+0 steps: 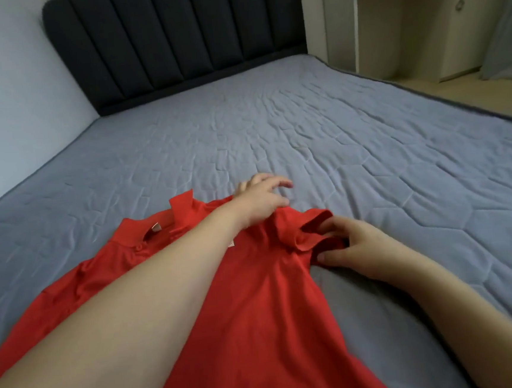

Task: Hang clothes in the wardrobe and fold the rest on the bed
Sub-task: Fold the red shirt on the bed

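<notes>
You had the red polo shirt lying on the grey bed, collar toward the headboard, its body running back toward you. Your left arm crossed over the shirt, and your left hand rested at the far shoulder seam with its fingers loosely spread, holding nothing that I could make out. Your right hand was at the near sleeve, fingertips pinching its bunched hem against the mattress.

The step looked like flattening the shirt ahead of folding. To do it well, you needed that left hand to pin the shoulder flat while the right drew the sleeve outward until the creases left it. The sleeve was crumpled, so a fold made at that point would likely have trapped wrinkles. The other sleeve sat partly hidden under your forearm and probably needed the same care.
</notes>
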`<state>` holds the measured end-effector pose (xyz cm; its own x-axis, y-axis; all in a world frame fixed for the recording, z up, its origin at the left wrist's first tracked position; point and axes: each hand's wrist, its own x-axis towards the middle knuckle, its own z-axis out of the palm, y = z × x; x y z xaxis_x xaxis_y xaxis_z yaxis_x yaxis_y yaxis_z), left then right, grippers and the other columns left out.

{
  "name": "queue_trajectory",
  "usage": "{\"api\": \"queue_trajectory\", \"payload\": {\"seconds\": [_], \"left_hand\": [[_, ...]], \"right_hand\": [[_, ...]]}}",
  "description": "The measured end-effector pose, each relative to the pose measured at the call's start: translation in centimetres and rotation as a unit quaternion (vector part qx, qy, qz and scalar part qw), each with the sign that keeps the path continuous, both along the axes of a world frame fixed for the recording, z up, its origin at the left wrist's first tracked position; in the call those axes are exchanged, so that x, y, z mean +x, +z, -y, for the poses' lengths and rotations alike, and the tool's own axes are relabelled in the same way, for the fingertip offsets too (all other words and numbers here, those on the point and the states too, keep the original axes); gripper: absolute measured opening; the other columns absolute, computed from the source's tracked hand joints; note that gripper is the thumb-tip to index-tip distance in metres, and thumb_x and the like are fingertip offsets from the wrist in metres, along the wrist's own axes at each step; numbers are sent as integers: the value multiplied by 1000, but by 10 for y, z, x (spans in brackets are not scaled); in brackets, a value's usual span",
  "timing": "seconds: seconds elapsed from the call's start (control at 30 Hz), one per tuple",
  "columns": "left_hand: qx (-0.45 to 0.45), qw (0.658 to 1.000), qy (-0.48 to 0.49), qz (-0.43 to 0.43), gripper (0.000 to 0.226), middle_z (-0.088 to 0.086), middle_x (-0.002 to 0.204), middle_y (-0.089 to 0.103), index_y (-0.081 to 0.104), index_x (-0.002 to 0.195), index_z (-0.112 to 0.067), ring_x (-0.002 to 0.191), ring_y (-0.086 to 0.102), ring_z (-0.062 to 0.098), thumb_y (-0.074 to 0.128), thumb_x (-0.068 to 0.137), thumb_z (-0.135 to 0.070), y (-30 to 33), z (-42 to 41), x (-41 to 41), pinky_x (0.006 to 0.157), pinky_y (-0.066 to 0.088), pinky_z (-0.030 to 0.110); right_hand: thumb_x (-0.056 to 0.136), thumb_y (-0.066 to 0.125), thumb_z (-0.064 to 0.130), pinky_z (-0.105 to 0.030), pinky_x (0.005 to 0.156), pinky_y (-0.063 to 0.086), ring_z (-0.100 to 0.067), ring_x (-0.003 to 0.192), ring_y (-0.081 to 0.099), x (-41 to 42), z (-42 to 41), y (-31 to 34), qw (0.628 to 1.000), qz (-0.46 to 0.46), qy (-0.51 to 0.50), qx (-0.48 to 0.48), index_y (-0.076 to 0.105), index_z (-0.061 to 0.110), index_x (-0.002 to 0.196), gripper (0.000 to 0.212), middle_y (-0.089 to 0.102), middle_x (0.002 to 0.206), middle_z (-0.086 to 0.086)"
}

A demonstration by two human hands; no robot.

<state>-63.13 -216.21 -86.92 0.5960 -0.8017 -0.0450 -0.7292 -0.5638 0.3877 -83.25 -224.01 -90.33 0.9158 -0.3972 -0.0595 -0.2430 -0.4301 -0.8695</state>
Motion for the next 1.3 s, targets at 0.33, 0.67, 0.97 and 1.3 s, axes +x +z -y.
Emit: {"api": "queue_trajectory", "payload": {"seconds": [0.33, 0.67, 0.97, 1.3], "left_hand": [[-27, 981, 2, -193, 22, 0, 65, 54, 58, 74, -16, 56, 48, 9, 55, 94, -8, 10, 35, 9, 54, 39, 20], [61, 977, -57, -198, 24, 4, 77, 60, 62, 88, -12, 68, 54, 14, 52, 67, -7, 3, -2, 1, 62, 43, 25], [-29, 998, -31, 49, 13, -10, 81, 59, 62, 95, -26, 82, 53, 7, 50, 98, -22, -13, -5, 12, 82, 35, 32], [-151, 946, 134, 255, 49, 8, 143, 36, 41, 139, -23, 130, 34, 30, 47, 93, -39, -21, -18, -9, 108, 20, 44]], "right_hand": [[62, 56, 4, -31, 71, 25, -27, 87, 52, -3, 18, 12, 912, 108, -59, -392, 65, 25, 86, 33, 60, 86, 3], [82, 63, 39, -18, 43, 37, -5, 39, 47, -23, 20, 25, 986, -119, 67, 93, 62, 20, 66, 25, 57, 51, 5], [96, 40, 30, -34, 106, 24, -22, 122, 51, 25, 11, 0, 993, -6, -111, -33, 41, 42, 136, 42, 59, 126, 6], [85, 65, 18, -35, 89, 50, -30, 107, 60, 20, 52, 26, 969, -203, -70, -124, 20, 26, 150, 80, 55, 130, -14]]}}
